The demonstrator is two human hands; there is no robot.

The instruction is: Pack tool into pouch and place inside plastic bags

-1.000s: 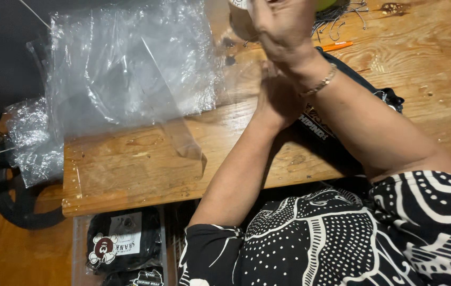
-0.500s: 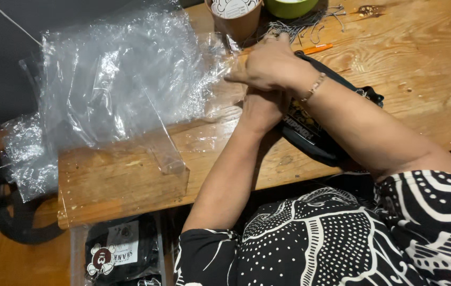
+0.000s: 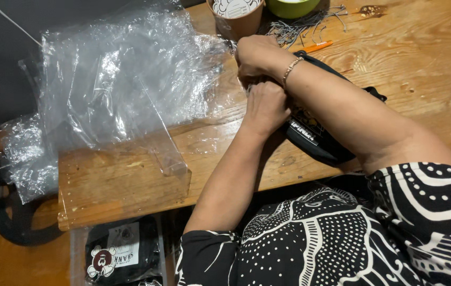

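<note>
My left hand (image 3: pixel 265 106) is closed in a fist on the left end of a black fabric pouch (image 3: pixel 315 140) lying on the wooden table (image 3: pixel 405 79). My right hand (image 3: pixel 257 55), with a bracelet on its wrist, curls over the same end just beyond the left hand, and the two hands touch. My right forearm hides most of the pouch. The fingertips of both hands are hidden. A pile of clear plastic bags (image 3: pixel 125 79) lies just left of the hands, its edge reaching them.
At the table's far edge stand a brown paper cup (image 3: pixel 236 16) and a green bowl (image 3: pixel 291 6), beside a heap of grey strings (image 3: pixel 302 29) and an orange tool (image 3: pixel 315 46). Bagged black goods (image 3: pixel 119 254) lie below the table's near edge.
My hands have come down from the table's far edge to a spot beside the plastic bags. The left hand now closes on the pouch's end under the right hand.
</note>
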